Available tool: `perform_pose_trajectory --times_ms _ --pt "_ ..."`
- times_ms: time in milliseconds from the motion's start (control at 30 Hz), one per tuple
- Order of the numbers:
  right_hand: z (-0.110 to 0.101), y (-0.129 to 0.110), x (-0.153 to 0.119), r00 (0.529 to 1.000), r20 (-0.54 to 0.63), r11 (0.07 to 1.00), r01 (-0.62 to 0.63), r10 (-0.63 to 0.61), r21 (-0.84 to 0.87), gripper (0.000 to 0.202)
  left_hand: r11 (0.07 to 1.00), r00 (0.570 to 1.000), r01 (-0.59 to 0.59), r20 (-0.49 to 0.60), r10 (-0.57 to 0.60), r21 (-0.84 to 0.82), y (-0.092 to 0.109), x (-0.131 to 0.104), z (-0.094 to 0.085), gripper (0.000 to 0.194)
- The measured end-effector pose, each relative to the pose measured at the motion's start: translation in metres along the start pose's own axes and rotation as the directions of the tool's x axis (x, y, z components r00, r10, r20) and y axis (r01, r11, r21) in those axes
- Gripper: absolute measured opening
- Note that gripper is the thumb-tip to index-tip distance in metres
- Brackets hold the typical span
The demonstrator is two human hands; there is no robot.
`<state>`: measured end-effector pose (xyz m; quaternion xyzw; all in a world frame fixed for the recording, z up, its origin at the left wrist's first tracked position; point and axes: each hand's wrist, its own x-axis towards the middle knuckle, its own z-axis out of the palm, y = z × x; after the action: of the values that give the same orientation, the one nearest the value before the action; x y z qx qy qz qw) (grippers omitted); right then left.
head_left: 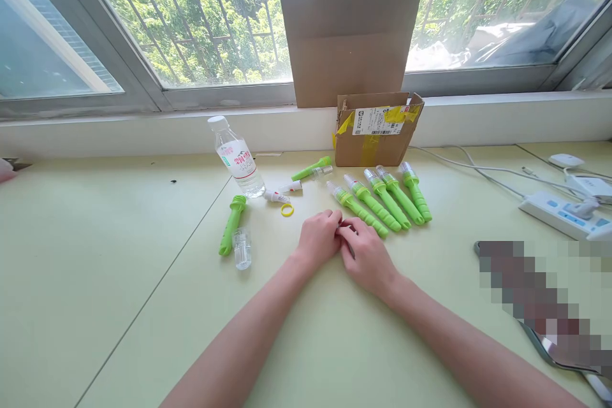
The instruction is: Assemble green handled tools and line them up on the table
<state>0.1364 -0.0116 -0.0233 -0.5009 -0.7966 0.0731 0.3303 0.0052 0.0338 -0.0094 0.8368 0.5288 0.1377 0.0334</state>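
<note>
My left hand (319, 233) and my right hand (366, 252) meet at the middle of the table, fingers closed together at the tips. Whatever is pinched between them is hidden. Just beyond my right hand lie several green plastic handles with clear caps (375, 201), side by side. To the left, a bare green handle (233, 224) rests beside a clear ribbed plastic cap (241, 250). Past my left hand are a yellow ring (287, 210), small white tubes (277, 196) and another green handle (310, 169) near a clear cap (322, 171).
A water bottle (241, 166) stands behind the loose parts. An open cardboard box (370, 146) sits against the wall below the window. At the right are a white power strip (564, 213) with cables and a dark flat object (540, 341), partly pixelated.
</note>
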Motion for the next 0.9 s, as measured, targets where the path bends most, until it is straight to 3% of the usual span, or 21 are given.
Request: perform_pose_trajectory --times_ms 900 --pt "0.0011 -0.0002 0.0003 1.000 0.005 0.999 0.002 -0.002 0.035 0.026 1.000 0.999 -0.014 -0.043 0.014 0.002 -0.0015 -0.0013 0.0036 0.011"
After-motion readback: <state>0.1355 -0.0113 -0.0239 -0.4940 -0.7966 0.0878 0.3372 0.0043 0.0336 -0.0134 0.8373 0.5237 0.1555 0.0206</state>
